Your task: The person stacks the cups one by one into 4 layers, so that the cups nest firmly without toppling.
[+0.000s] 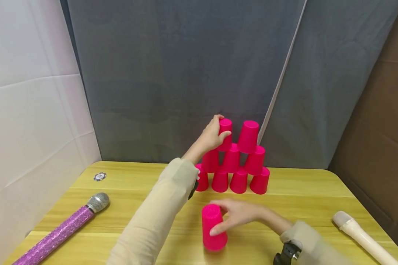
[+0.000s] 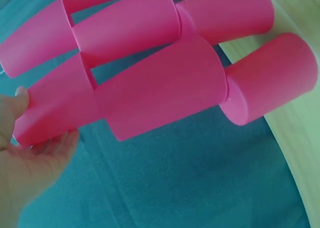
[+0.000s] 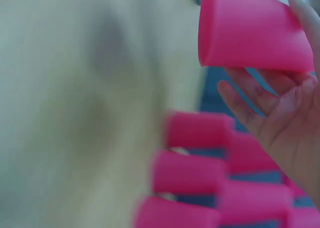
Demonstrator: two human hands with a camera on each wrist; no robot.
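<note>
No writing, brand, number or sign can be read anywhere here. The pink cups (image 1: 232,158) are plain, with no print on their walls. The poker chip (image 1: 100,176) lying on the yellow surface (image 1: 136,191) carries a dark-and-white edge pattern, but any marking on its face is too small to make out.

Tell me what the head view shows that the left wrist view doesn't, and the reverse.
Only the head view shows the right hand holding a lone cup upside down on the table, plus a purple microphone, a white microphone and a chip. Only the left wrist view shows the palm under the top-row cup close up. Both show the left hand gripping that cup on the pyramid.
</note>
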